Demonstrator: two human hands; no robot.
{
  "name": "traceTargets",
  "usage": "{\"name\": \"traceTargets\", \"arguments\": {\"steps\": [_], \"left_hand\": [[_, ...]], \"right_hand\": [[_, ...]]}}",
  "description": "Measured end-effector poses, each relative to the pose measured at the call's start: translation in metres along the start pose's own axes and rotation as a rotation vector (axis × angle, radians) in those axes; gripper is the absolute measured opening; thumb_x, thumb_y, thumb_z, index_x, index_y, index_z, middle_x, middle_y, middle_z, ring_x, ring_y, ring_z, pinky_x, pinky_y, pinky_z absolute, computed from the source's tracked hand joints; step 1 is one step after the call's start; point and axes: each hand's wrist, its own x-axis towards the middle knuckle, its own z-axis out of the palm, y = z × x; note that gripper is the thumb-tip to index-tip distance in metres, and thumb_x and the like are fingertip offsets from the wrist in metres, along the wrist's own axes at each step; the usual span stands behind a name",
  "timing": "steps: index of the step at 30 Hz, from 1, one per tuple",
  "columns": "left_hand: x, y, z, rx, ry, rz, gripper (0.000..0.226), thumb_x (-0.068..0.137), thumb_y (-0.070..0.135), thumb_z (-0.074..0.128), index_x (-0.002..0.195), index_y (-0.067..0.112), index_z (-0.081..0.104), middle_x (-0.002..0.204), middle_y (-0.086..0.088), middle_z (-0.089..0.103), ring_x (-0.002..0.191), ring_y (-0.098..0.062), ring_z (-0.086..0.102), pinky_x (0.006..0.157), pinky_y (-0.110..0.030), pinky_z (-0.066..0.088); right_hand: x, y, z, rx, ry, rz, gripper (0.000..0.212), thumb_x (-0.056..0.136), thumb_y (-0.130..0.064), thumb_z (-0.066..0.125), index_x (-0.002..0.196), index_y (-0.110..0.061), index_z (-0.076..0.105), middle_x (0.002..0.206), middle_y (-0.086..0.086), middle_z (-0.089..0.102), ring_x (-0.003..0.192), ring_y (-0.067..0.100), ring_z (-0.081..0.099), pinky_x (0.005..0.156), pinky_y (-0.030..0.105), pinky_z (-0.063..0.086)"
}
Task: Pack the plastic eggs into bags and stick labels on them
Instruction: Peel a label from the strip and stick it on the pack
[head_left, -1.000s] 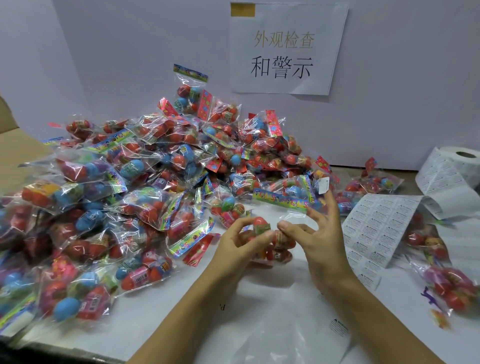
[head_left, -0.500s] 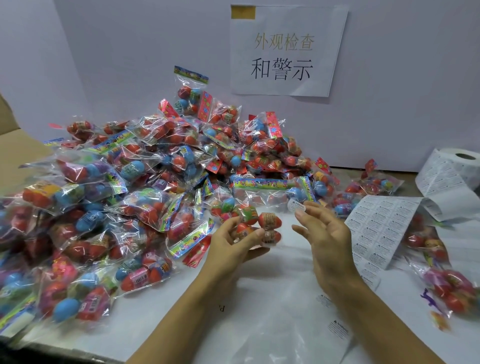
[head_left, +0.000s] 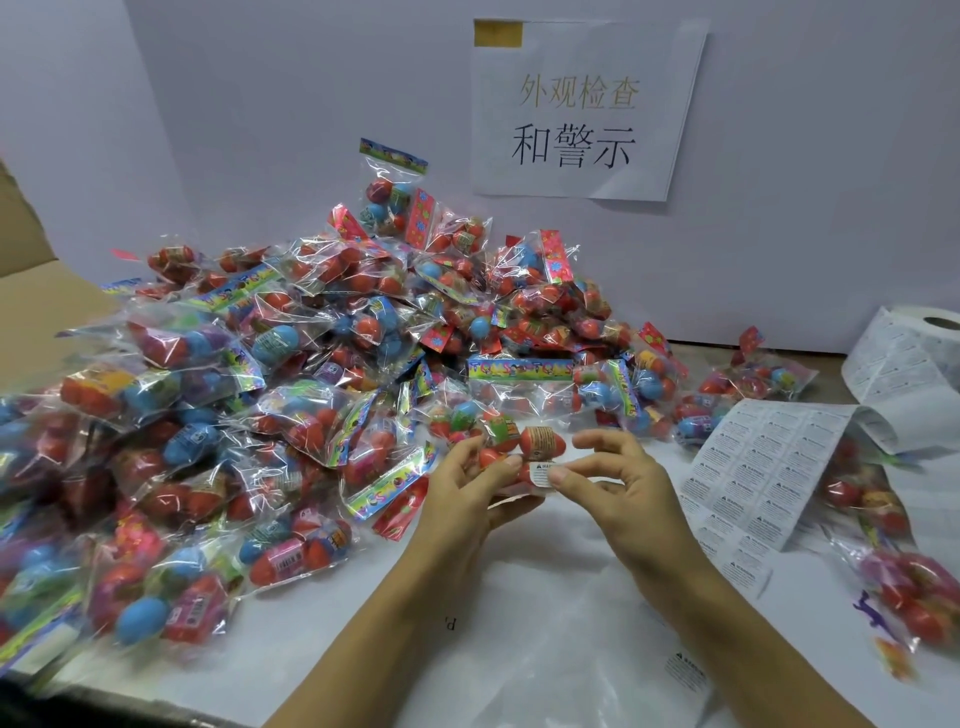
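- A clear bag of plastic eggs (head_left: 511, 441) is held up just above the white table (head_left: 332, 644), a little in front of the big heap of packed bags (head_left: 291, 374); its printed header strip lies against the near edge of that heap; an orange-red egg shows plainly through the film
- A small white warning label (head_left: 542, 474) sits on the lower right of the held bag; whether it is fully stuck down is hard to tell from this angle
- The left hand (head_left: 467, 499) cups the held bag from below and from the left, fingers curled round it, thumb on the front
- The right hand (head_left: 618, 488) is at the bag's right side; thumb and forefinger pinch the label's right edge, the other fingers spread loosely above, touching nothing
- Right of the held bag, a sheet of printed labels (head_left: 748, 478) lies flat on the table, running back to a label roll (head_left: 930, 343) at the far right edge
- A few more filled bags (head_left: 909, 597) lie right of that sheet, partly under it, well apart from the heap
- Behind the heap, a paper sign (head_left: 582, 109) with Chinese characters is taped to the pale wall; left of the heap a brown cardboard flap (head_left: 36, 291) shows
- Nearer than the held bag, an empty clear bag (head_left: 587, 665) lies flat on the table between the forearms
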Motion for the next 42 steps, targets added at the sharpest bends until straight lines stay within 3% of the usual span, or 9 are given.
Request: {"name": "traceTargets", "arguments": {"steps": [3, 8, 12, 16, 22, 26, 30, 36, 42], "left_hand": [[0.0, 0.0, -0.001, 0.002, -0.01, 0.008, 0.025, 0.095, 0.004, 0.065, 0.12, 0.005, 0.065, 0.109, -0.018, 0.076, 0.098, -0.032, 0.075, 0.08, -0.035, 0.061], [-0.001, 0.0, -0.001, 0.033, -0.025, 0.031, 0.053, 0.077, 0.012, 0.079, 0.127, 0.007, 0.06, 0.111, -0.018, 0.076, 0.103, -0.034, 0.074, 0.084, -0.038, 0.062], [-0.003, -0.002, -0.002, 0.09, -0.041, 0.068, 0.046, 0.08, 0.01, 0.082, 0.121, 0.016, 0.062, 0.109, -0.015, 0.077, 0.102, -0.034, 0.075, 0.084, -0.036, 0.062], [-0.004, -0.003, -0.002, 0.131, -0.024, 0.087, 0.043, 0.087, 0.003, 0.079, 0.125, 0.011, 0.062, 0.109, -0.014, 0.077, 0.102, -0.032, 0.075, 0.084, -0.036, 0.062], [-0.005, -0.003, 0.0, 0.18, 0.003, 0.128, 0.048, 0.079, 0.011, 0.086, 0.121, 0.017, 0.064, 0.11, -0.009, 0.078, 0.104, -0.029, 0.075, 0.085, -0.037, 0.062], [-0.003, -0.006, 0.001, 0.279, 0.043, 0.177, 0.056, 0.07, 0.022, 0.088, 0.12, 0.019, 0.064, 0.109, -0.004, 0.078, 0.103, -0.025, 0.075, 0.094, -0.05, 0.059], [-0.004, -0.007, 0.002, 0.325, 0.057, 0.199, 0.056, 0.069, 0.03, 0.089, 0.12, 0.023, 0.065, 0.11, 0.0, 0.078, 0.104, -0.022, 0.074, 0.098, -0.052, 0.057], [-0.005, -0.006, 0.003, 0.314, 0.038, 0.179, 0.047, 0.083, 0.009, 0.085, 0.122, 0.021, 0.064, 0.11, 0.0, 0.078, 0.104, -0.023, 0.074, 0.091, -0.043, 0.061], [-0.006, -0.005, 0.003, 0.293, 0.036, 0.154, 0.046, 0.083, 0.009, 0.084, 0.123, 0.02, 0.062, 0.108, 0.0, 0.078, 0.102, -0.023, 0.075, 0.092, -0.046, 0.061]], "right_hand": [[0.0, 0.0, 0.0, -0.041, 0.02, -0.017, 0.006, 0.082, -0.024, 0.082, 0.076, -0.022, 0.08, 0.117, -0.014, 0.058, 0.089, -0.003, 0.062, 0.068, 0.008, 0.047], [-0.001, 0.0, 0.0, -0.092, 0.027, -0.047, 0.007, 0.082, -0.025, 0.082, 0.076, -0.025, 0.079, 0.113, -0.015, 0.058, 0.096, -0.004, 0.058, 0.071, 0.009, 0.047], [-0.002, -0.002, -0.001, -0.132, 0.016, -0.064, 0.007, 0.082, -0.026, 0.082, 0.076, -0.028, 0.079, 0.111, -0.017, 0.057, 0.104, -0.003, 0.055, 0.073, 0.009, 0.047], [-0.003, -0.004, 0.001, -0.156, 0.018, -0.084, 0.007, 0.082, -0.024, 0.082, 0.077, -0.028, 0.079, 0.11, -0.016, 0.057, 0.106, -0.006, 0.051, 0.075, 0.009, 0.045], [-0.007, -0.009, 0.003, -0.271, 0.075, -0.143, 0.011, 0.08, -0.029, 0.082, 0.075, -0.035, 0.075, 0.107, -0.018, 0.054, 0.108, -0.001, 0.045, 0.073, 0.005, 0.041], [-0.01, -0.007, 0.008, -0.384, 0.193, -0.268, 0.007, 0.079, -0.027, 0.084, 0.077, -0.027, 0.077, 0.103, -0.013, 0.053, 0.102, 0.005, 0.046, 0.07, 0.009, 0.041], [-0.011, -0.005, 0.009, -0.462, 0.255, -0.342, 0.008, 0.082, -0.024, 0.083, 0.08, -0.017, 0.08, 0.1, -0.004, 0.055, 0.096, 0.013, 0.048, 0.072, 0.024, 0.042], [-0.013, -0.01, 0.012, -0.425, 0.325, -0.4, 0.032, 0.088, -0.039, 0.067, 0.077, -0.012, 0.079, 0.095, -0.003, 0.054, 0.088, 0.018, 0.049, 0.067, 0.033, 0.045], [-0.013, -0.011, 0.011, -0.399, 0.326, -0.398, 0.042, 0.09, -0.047, 0.06, 0.08, -0.009, 0.078, 0.091, -0.004, 0.053, 0.084, 0.019, 0.052, 0.065, 0.034, 0.049]]}}
